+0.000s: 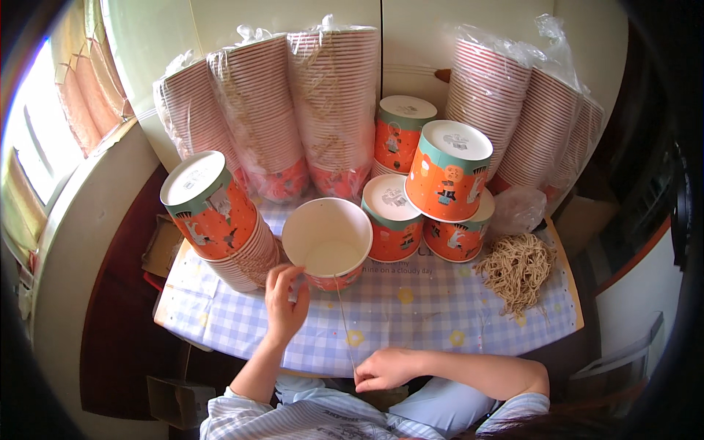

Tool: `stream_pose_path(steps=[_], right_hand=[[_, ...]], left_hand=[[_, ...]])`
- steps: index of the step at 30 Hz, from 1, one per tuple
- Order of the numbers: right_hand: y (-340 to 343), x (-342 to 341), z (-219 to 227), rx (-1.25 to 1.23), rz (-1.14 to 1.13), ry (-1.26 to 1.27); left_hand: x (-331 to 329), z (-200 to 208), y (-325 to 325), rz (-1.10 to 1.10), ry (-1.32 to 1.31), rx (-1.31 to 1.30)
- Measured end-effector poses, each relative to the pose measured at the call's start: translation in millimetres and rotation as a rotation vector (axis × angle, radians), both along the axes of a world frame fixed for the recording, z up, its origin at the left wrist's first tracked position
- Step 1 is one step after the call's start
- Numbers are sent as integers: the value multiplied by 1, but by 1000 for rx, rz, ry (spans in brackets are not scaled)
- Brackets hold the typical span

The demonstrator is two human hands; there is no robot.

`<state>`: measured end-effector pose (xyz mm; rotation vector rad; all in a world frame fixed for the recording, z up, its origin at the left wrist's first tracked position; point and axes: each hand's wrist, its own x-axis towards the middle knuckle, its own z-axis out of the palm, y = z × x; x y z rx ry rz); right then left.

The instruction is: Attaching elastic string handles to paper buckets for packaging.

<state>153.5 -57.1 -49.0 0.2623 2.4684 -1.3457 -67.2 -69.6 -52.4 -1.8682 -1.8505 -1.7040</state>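
Observation:
An open paper bucket [327, 220], white inside with an orange printed wall, stands upright on the table before me. My left hand [286, 302] is at its near left rim, fingers slightly bent and thumb apart; any contact with the rim is unclear. From the bucket's near side a thin beige cord [342, 312] runs taut down to my right hand [384, 369]. That hand is closed on the cord's lower end, low over my lap at the table's front edge. How the cord meets the bucket is too small to tell.
A tangled heap of beige cords [516, 270] lies at the right. Upside-down buckets [449, 172] are piled behind the open one. A leaning bucket stack [220, 220] stands left. Tall plastic-wrapped bucket stacks [334, 103] line the back. The checked tablecloth [411, 323] covers the table.

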Motion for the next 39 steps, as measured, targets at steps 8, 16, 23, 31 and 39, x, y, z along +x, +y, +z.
stream_pose_path(steps=[8,16,23,31,39], right_hand=[[-11,-1,41,-443,246,-70],[-13,7,43,-766,-71,351],[-4,17,44,-669,-549,974],[3,14,50,-748,-707,1181],[3,13,44,-545,-599,1201]], left_hand=[[-30,24,11,-19,516,-66],[40,41,5,-279,653,-38],[76,43,-8,-525,78,-52],[83,14,-31,-826,-179,-582],[86,1,-30,-797,-318,-575]])
